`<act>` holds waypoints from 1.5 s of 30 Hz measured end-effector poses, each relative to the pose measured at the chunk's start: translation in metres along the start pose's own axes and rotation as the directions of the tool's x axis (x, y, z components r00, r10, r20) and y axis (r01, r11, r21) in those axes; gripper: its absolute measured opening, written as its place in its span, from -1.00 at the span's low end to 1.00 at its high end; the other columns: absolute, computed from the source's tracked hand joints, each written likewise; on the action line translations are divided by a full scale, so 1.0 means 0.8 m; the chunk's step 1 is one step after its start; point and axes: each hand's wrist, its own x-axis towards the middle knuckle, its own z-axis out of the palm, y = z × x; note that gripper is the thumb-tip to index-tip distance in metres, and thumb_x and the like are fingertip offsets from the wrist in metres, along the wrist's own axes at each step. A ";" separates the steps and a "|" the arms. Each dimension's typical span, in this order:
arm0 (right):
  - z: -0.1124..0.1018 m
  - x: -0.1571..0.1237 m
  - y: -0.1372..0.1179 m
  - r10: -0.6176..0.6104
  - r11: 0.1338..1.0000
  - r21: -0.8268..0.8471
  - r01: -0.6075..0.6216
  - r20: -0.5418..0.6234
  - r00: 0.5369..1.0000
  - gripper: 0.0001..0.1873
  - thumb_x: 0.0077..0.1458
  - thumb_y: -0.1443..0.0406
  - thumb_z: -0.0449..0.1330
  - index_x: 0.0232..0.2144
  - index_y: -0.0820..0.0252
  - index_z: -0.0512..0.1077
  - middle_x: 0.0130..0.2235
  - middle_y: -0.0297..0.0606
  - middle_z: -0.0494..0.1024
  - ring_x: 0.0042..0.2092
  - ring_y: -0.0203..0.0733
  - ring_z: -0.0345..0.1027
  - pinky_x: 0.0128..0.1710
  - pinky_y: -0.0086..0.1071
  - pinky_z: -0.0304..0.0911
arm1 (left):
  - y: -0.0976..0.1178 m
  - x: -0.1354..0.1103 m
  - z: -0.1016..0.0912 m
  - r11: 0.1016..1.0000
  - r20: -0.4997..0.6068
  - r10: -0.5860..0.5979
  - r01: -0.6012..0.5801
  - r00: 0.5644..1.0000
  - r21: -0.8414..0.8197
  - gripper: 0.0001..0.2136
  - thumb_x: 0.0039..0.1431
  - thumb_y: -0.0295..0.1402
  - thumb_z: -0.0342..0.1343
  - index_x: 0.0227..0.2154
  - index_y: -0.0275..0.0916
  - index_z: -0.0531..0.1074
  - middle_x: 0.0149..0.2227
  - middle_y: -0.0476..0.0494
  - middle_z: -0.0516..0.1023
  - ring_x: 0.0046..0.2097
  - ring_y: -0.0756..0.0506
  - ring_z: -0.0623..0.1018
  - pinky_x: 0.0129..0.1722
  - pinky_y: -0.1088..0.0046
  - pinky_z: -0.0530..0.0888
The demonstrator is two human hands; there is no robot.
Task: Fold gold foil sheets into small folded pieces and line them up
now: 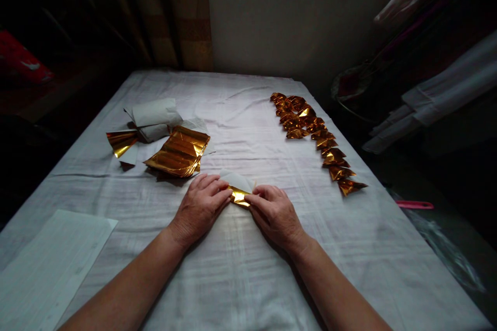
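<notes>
Between my hands, low over the cloth, is a sheet of gold foil paper [239, 196], its near edge rolled or folded over and its pale back showing behind. My left hand [204, 201] pinches the left end of the fold, thumb toward me. At the right end my right hand [275, 212] grips the same sheet between thumb and fingers. Just beyond my left hand lies a stack of gold foil sheets [180, 151]. Folded gold foil pieces [333, 156], several of them, form a slanting double row on the right side.
White cloth [240, 279] covers the table. Pale paper sheets [153, 114] and a loose gold piece [121, 140] sit at the back left. A white sheet [54, 264] lies at the front left. Beyond the right edge are a pink handle [414, 205] and clear plastic [446, 248].
</notes>
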 end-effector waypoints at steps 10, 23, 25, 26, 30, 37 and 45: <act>0.003 0.002 -0.001 0.005 1.000 -0.010 -0.005 -0.025 1.000 -0.80 0.27 0.28 0.12 -0.15 0.12 0.54 -0.19 -0.20 0.54 -0.15 -0.13 0.36 -0.15 -0.26 0.25 | 0.017 -0.004 -0.007 0.993 0.050 0.100 -0.096 0.994 -0.065 -0.76 0.33 -0.36 -0.03 -0.07 -0.17 0.51 -0.02 -0.18 0.56 0.03 -0.15 0.51 0.08 0.25 0.46; 0.013 0.017 0.001 0.145 0.983 -0.113 -0.143 0.015 0.989 -0.78 0.28 0.21 0.10 -0.35 0.13 0.47 -0.31 -0.24 0.50 -0.24 -0.16 0.32 -0.21 -0.34 0.17 | 0.013 -0.009 -0.005 0.993 0.040 0.083 -0.079 0.996 -0.084 -0.73 0.31 -0.34 0.01 -0.01 -0.23 0.49 0.00 -0.19 0.58 0.07 -0.16 0.52 0.13 0.22 0.44; 0.013 0.021 0.000 0.158 0.980 -0.130 -0.154 0.021 0.987 -0.77 0.29 0.19 0.10 -0.37 0.13 0.45 -0.34 -0.25 0.48 -0.27 -0.17 0.31 -0.24 -0.36 0.16 | 0.013 -0.008 -0.006 0.994 0.049 0.073 -0.068 0.996 -0.086 -0.70 0.32 -0.34 0.00 0.05 -0.23 0.45 0.02 -0.20 0.57 0.08 -0.17 0.51 0.13 0.22 0.44; 0.013 0.022 0.000 0.161 0.978 -0.135 -0.157 0.022 0.987 -0.76 0.29 0.19 0.09 -0.38 0.13 0.45 -0.35 -0.25 0.47 -0.28 -0.18 0.31 -0.25 -0.36 0.15 | 0.014 -0.007 -0.007 0.993 0.056 0.078 -0.072 0.995 -0.088 -0.68 0.32 -0.34 0.00 0.08 -0.22 0.42 0.03 -0.20 0.56 0.08 -0.17 0.51 0.12 0.21 0.45; 0.016 0.023 0.001 0.174 0.974 -0.149 -0.170 0.017 0.985 -0.76 0.28 0.19 0.11 -0.40 0.13 0.44 -0.36 -0.27 0.46 -0.29 -0.18 0.30 -0.27 -0.36 0.12 | 0.015 -0.005 -0.010 0.989 0.064 0.130 -0.125 0.989 -0.074 -0.72 0.34 -0.36 -0.03 0.03 -0.15 0.46 -0.01 -0.17 0.56 0.05 -0.16 0.51 0.08 0.21 0.47; 0.019 0.026 0.000 0.210 0.970 -0.125 -0.209 0.001 0.978 -0.78 0.24 0.19 0.16 -0.43 0.13 0.42 -0.38 -0.29 0.45 -0.31 -0.20 0.31 -0.29 -0.36 0.09 | 0.017 -0.005 -0.010 0.994 0.045 0.103 -0.101 0.994 -0.052 -0.76 0.32 -0.35 0.02 -0.04 -0.16 0.52 -0.03 -0.18 0.57 0.06 -0.18 0.51 0.10 0.18 0.47; 0.020 0.026 -0.001 0.248 0.963 -0.106 -0.247 -0.003 0.969 -0.80 0.19 0.17 0.21 -0.44 0.12 0.40 -0.39 -0.31 0.44 -0.33 -0.18 0.30 -0.30 -0.35 0.09 | 0.020 -0.004 -0.010 0.995 0.054 0.099 -0.098 0.994 -0.032 -0.74 0.31 -0.36 0.02 -0.03 -0.16 0.52 -0.03 -0.16 0.57 0.06 -0.19 0.51 0.09 0.18 0.47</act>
